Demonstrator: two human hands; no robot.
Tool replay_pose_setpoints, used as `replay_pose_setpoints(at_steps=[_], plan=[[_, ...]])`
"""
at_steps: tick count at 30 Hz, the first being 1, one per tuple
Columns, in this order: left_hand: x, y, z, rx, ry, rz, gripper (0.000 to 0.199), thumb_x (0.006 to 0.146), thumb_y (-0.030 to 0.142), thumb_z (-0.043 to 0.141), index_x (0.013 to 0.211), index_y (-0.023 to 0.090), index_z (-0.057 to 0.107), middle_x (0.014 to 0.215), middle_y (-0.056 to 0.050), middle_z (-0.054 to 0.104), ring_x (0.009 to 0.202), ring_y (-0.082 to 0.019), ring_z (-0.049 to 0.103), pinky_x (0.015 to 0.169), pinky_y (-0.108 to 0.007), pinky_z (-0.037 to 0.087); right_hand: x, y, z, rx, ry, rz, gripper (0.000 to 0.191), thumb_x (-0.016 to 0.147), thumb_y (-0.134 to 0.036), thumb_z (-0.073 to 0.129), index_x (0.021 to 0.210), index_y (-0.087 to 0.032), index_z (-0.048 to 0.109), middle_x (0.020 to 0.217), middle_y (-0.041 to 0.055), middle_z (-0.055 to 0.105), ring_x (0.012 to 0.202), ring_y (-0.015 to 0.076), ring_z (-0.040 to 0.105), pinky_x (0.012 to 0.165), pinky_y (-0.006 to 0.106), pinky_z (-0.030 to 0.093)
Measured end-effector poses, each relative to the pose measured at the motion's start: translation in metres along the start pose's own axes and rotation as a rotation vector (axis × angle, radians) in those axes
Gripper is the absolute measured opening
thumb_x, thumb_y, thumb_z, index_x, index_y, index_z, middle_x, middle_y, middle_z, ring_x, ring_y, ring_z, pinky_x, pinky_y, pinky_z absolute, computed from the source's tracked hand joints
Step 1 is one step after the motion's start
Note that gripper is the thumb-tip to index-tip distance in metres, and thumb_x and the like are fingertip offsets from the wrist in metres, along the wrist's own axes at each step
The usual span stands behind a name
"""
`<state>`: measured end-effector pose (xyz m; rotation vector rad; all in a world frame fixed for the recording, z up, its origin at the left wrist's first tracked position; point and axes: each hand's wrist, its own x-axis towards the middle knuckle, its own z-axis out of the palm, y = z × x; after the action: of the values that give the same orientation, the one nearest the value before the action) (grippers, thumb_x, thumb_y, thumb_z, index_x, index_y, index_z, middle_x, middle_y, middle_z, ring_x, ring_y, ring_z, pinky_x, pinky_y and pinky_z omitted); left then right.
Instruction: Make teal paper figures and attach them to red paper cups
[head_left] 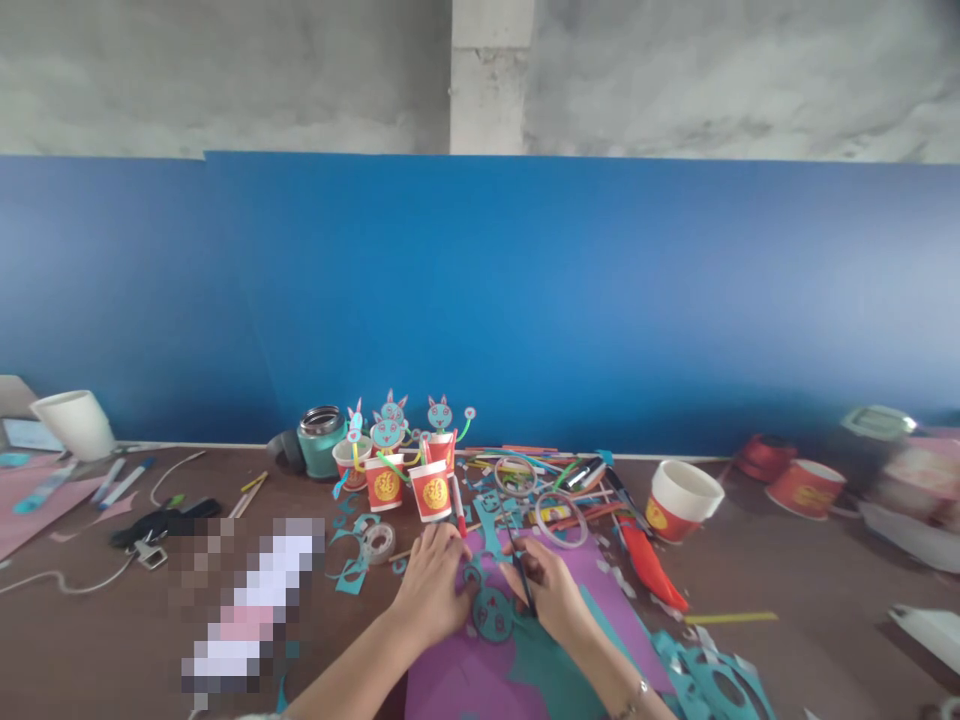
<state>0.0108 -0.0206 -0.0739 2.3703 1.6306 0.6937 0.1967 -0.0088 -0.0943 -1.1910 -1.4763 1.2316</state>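
Observation:
My left hand (433,582) is low over the purple sheet (442,670), fingers bent, its thumb and forefinger closed at the edge of a small teal paper piece (472,576). Just to the right, my right hand (546,580) grips what looks like dark-handled scissors (525,585), their slim end pointing away from me. A round teal cat face (493,614) with pink drawn lines lies between the hands. Larger teal paper (559,670) spreads under my right forearm. Beyond my left hand stand red-and-white paper cups (433,492) with teal cat heads and bent pipe-cleaner arms.
A tape roll (378,543) and teal scraps lie left of the sheet. Straws, markers and tape rings (561,519) crowd the back. White-and-red cups (684,497), a red pouch (651,568) and cut teal offcuts (709,675) are on the right. A teal jar (322,445) stands back left.

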Motion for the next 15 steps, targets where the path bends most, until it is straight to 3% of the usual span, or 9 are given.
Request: replay_pose_setpoints(at_steps=[10,15], plan=[[0.0017,0.0002,-0.0011,-0.153,0.041,-0.008,0.013,0.070,0.013,0.052,0.081,0.020,0.054,0.082,-0.004,0.061,0.084,-0.023,0.054,0.079,-0.037,0.036,0.0000,0.0004,0.0007,0.007,0.018,0.001,0.033,0.069,-0.043,0.069,0.084,-0.017,0.054,0.048,-0.0089,0.040,0.039,0.0073,0.039,0.039,0.019,0.030],[0.0087,-0.0039,-0.0025,-0.495,0.247,-0.153,0.014,0.076,0.023,0.055,0.089,0.021,0.059,0.080,-0.005,0.066,0.079,-0.023,0.059,0.076,-0.034,0.041,-0.0014,-0.0037,0.0015,0.006,0.009,-0.012,0.033,0.070,-0.041,0.069,0.085,-0.017,0.054,0.050,-0.0084,0.042,0.041,0.0071,0.039,0.040,0.020,0.030]])
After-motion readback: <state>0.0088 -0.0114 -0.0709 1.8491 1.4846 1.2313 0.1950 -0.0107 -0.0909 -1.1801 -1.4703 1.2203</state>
